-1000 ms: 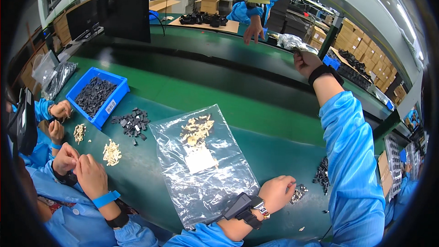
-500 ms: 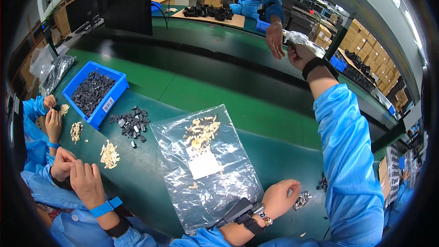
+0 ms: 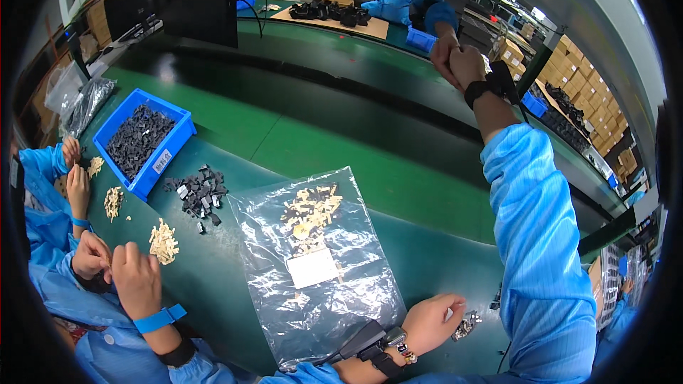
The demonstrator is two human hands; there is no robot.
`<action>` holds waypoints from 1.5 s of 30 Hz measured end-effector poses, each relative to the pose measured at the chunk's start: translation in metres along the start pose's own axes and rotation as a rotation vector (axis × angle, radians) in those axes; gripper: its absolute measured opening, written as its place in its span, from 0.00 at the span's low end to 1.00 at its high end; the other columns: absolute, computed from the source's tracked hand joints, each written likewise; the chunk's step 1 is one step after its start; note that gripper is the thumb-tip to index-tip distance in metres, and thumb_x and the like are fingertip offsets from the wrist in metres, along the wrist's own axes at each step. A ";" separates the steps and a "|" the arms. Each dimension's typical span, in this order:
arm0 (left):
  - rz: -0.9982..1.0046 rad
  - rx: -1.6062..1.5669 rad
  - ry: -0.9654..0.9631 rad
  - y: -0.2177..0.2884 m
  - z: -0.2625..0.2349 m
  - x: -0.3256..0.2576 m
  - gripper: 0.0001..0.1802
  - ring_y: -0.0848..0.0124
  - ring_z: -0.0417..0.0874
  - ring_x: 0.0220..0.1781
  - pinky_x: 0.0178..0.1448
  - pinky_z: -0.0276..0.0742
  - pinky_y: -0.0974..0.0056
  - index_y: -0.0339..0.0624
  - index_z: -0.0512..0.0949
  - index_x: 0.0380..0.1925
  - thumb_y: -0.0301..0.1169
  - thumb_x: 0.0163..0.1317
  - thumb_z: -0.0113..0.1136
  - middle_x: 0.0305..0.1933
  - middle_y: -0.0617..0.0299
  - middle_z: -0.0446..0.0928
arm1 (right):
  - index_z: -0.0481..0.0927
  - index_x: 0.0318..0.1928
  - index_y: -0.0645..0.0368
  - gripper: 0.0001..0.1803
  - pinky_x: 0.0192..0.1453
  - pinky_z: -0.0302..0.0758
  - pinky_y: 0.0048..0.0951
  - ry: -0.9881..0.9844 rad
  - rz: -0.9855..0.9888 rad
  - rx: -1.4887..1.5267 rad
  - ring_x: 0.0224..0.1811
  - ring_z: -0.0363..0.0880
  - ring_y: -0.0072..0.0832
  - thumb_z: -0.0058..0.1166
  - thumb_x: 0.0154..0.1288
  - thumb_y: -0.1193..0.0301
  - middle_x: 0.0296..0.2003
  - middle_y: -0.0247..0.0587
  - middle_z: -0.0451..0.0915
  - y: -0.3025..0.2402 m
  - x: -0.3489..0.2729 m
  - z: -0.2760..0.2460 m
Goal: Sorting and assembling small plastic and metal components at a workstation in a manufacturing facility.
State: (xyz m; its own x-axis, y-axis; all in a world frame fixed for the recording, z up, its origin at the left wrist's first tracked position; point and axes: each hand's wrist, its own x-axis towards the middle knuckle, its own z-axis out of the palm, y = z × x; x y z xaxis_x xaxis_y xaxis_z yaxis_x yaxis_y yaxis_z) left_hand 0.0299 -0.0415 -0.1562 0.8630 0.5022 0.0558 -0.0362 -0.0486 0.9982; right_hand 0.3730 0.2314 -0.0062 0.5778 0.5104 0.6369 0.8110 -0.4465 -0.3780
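Observation:
My left hand (image 3: pixel 430 323) rests low on the green table with fingers curled in, beside a small heap of shiny metal pieces (image 3: pixel 467 325). What it pinches, if anything, is hidden. A clear plastic bag (image 3: pixel 267 295) lies flat next to that wrist, with cream and dark small parts (image 3: pixel 313 213) and a white label (image 3: pixel 313 269) on or in it. Far across the bench my right hand (image 3: pixel 467 67) is closed, meeting a co-worker's hand (image 3: pixel 444 53). Whatever is between those two hands does not show.
At left, a blue bin (image 3: pixel 186 134) holds black parts, with loose black parts (image 3: pixel 199 195) and cream piles (image 3: pixel 163 242) near it. Co-workers' hands (image 3: pixel 135 277) work there. A dark monitor (image 3: pixel 199 7) and a metal frame post (image 3: pixel 544 57) stand beyond.
The co-worker's open hand has come in against my right hand, and its fingers are now closed. The silvery bag seen there is mostly hidden. My left hand stays near the metal pieces.

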 end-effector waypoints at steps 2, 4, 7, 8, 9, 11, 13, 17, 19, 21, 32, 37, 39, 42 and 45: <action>0.005 -0.004 -0.005 -0.001 0.001 0.001 0.12 0.68 0.78 0.25 0.32 0.74 0.65 0.41 0.79 0.42 0.33 0.61 0.57 0.35 0.60 0.82 | 0.83 0.33 0.67 0.19 0.43 0.77 0.42 0.013 -0.022 0.007 0.37 0.83 0.48 0.46 0.57 0.64 0.31 0.60 0.82 0.000 0.003 -0.001; 0.009 -0.005 -0.007 -0.002 0.001 0.000 0.12 0.67 0.79 0.26 0.33 0.75 0.65 0.42 0.79 0.42 0.34 0.61 0.57 0.35 0.60 0.82 | 0.83 0.34 0.68 0.19 0.42 0.77 0.41 -0.009 0.000 0.020 0.37 0.83 0.47 0.44 0.58 0.64 0.32 0.60 0.82 0.002 0.004 -0.002; 0.012 0.005 -0.008 -0.001 0.001 0.000 0.12 0.67 0.79 0.27 0.33 0.75 0.64 0.42 0.79 0.42 0.34 0.61 0.56 0.35 0.60 0.81 | 0.83 0.34 0.68 0.20 0.41 0.77 0.41 -0.066 0.043 0.074 0.37 0.83 0.46 0.41 0.60 0.65 0.34 0.60 0.82 0.010 0.006 -0.002; 0.014 0.020 -0.012 -0.001 0.000 0.000 0.12 0.67 0.79 0.27 0.33 0.75 0.65 0.42 0.79 0.42 0.34 0.61 0.56 0.35 0.60 0.81 | 0.82 0.34 0.69 0.20 0.40 0.77 0.40 -0.091 0.064 0.099 0.37 0.83 0.46 0.41 0.61 0.65 0.35 0.60 0.82 0.014 0.007 -0.003; 0.015 0.018 -0.013 -0.001 0.000 0.000 0.12 0.67 0.79 0.27 0.33 0.75 0.65 0.42 0.79 0.42 0.34 0.61 0.56 0.35 0.60 0.81 | 0.82 0.34 0.69 0.21 0.40 0.78 0.40 -0.126 0.088 0.126 0.37 0.83 0.46 0.40 0.62 0.65 0.35 0.60 0.82 0.017 0.008 -0.002; 0.000 0.031 -0.002 0.000 0.000 -0.001 0.12 0.68 0.79 0.27 0.33 0.75 0.65 0.43 0.79 0.42 0.34 0.61 0.56 0.35 0.60 0.81 | 0.82 0.35 0.69 0.21 0.39 0.78 0.40 -0.195 0.138 0.202 0.37 0.83 0.45 0.38 0.64 0.65 0.36 0.60 0.82 0.023 0.012 0.003; 0.020 0.018 -0.012 -0.001 0.001 0.000 0.11 0.68 0.79 0.27 0.32 0.75 0.65 0.43 0.79 0.42 0.34 0.62 0.56 0.35 0.60 0.81 | 0.82 0.35 0.70 0.22 0.39 0.78 0.39 -0.203 0.168 0.228 0.37 0.83 0.45 0.37 0.64 0.65 0.37 0.60 0.82 0.052 0.031 0.007; 0.032 0.001 0.020 -0.004 0.002 0.001 0.11 0.68 0.79 0.26 0.32 0.75 0.65 0.43 0.80 0.42 0.34 0.62 0.57 0.35 0.60 0.81 | 0.79 0.34 0.70 0.17 0.37 0.75 0.39 -0.191 0.329 0.737 0.29 0.80 0.40 0.43 0.60 0.67 0.30 0.51 0.80 0.065 0.042 0.020; 0.025 0.003 0.026 -0.004 -0.001 0.001 0.11 0.68 0.79 0.26 0.31 0.74 0.65 0.43 0.79 0.42 0.33 0.61 0.57 0.35 0.60 0.81 | 0.78 0.36 0.69 0.18 0.39 0.75 0.38 -0.202 0.484 0.951 0.31 0.79 0.40 0.42 0.63 0.65 0.32 0.51 0.80 0.033 0.022 0.001; 0.029 0.004 0.021 -0.002 -0.001 0.002 0.11 0.68 0.79 0.25 0.31 0.74 0.65 0.43 0.79 0.42 0.33 0.61 0.57 0.34 0.60 0.81 | 0.76 0.46 0.69 0.23 0.42 0.74 0.34 -0.330 0.514 1.010 0.38 0.79 0.38 0.38 0.68 0.60 0.35 0.50 0.80 0.020 0.014 -0.020; 0.086 0.006 0.002 -0.001 0.007 0.001 0.10 0.68 0.79 0.25 0.29 0.74 0.66 0.43 0.79 0.41 0.33 0.61 0.58 0.33 0.61 0.81 | 0.50 0.72 0.57 0.41 0.66 0.56 0.35 -0.334 -0.410 0.818 0.72 0.51 0.43 0.36 0.69 0.43 0.71 0.47 0.53 0.095 0.061 -0.012; 0.044 0.005 0.058 -0.007 -0.001 -0.003 0.10 0.68 0.79 0.25 0.30 0.74 0.65 0.42 0.79 0.41 0.33 0.61 0.58 0.33 0.60 0.81 | 0.61 0.68 0.56 0.35 0.63 0.56 0.34 -0.399 0.389 1.322 0.59 0.63 0.32 0.37 0.71 0.45 0.59 0.47 0.69 0.014 0.022 -0.023; 0.063 0.004 0.038 -0.005 0.001 0.001 0.11 0.68 0.79 0.25 0.30 0.74 0.65 0.42 0.79 0.41 0.33 0.61 0.58 0.33 0.60 0.81 | 0.63 0.66 0.56 0.30 0.63 0.57 0.35 -0.238 0.131 1.260 0.57 0.65 0.30 0.37 0.73 0.50 0.54 0.45 0.73 0.030 0.032 -0.032; 0.055 0.017 0.004 -0.005 0.000 0.002 0.11 0.67 0.79 0.25 0.31 0.75 0.65 0.41 0.79 0.41 0.33 0.61 0.58 0.34 0.59 0.81 | 0.67 0.62 0.59 0.24 0.54 0.66 0.30 -0.082 0.151 1.087 0.47 0.73 0.27 0.38 0.74 0.56 0.42 0.39 0.78 0.021 0.032 -0.056; 0.071 0.011 -0.004 -0.004 -0.001 0.004 0.12 0.68 0.79 0.25 0.31 0.75 0.66 0.40 0.79 0.41 0.33 0.61 0.58 0.33 0.58 0.81 | 0.71 0.57 0.61 0.19 0.32 0.67 0.20 -0.091 0.206 0.976 0.27 0.72 0.20 0.39 0.73 0.63 0.30 0.33 0.77 -0.009 0.002 -0.109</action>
State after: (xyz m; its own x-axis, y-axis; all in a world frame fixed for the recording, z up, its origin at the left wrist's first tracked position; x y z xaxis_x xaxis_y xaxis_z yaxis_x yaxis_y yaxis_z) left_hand 0.0334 -0.0387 -0.1602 0.8605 0.4936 0.1264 -0.0920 -0.0935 0.9914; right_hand 0.3570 0.1560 0.0716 0.6872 0.5639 0.4580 0.3904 0.2451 -0.8874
